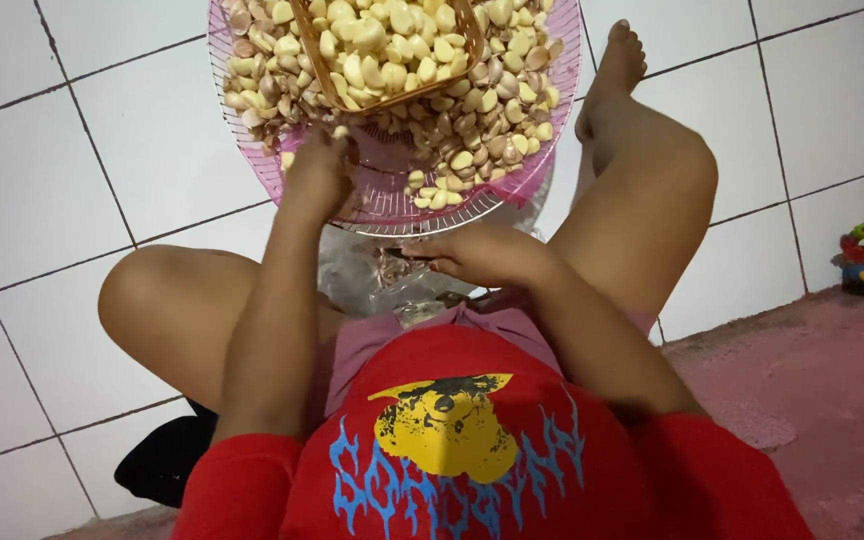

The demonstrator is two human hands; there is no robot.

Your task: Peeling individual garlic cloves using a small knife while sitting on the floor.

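Currently your left hand point(317, 175) reaches into the pink mesh tray point(392, 205), fingers curled down among the unpeeled garlic cloves point(472, 130) at its near rim (whether they pinch a clove, you cannot tell from this view). Your right hand point(482, 255) sits just below the tray's edge, over the clear plastic bag point(362, 275) of skins in your lap, fingers loosely bent; what it grips is hidden. Peeled cloves fill the brown basket point(382, 45) resting on the heap in the tray.

Left hand point(314, 170) in garlic tray point(252, 165) (pink).
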